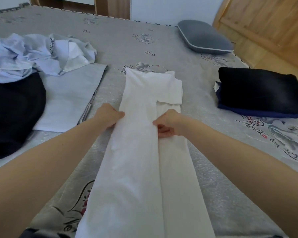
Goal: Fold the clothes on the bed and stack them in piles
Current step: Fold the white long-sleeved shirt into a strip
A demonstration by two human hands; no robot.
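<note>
On the bed [205,169], left hand [108,115] and right hand [169,122] each pinching long folded white garment [138,152]

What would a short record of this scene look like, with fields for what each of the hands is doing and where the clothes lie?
being folded: white garment, folded into a long strip down the middle of the bed
left hand: grips the strip's left edge
right hand: pinches the inner fold on the right
unfolded: light blue crumpled shirts, far left
folded pile: dark clothes, right
also there: grey pillow, far right
</note>
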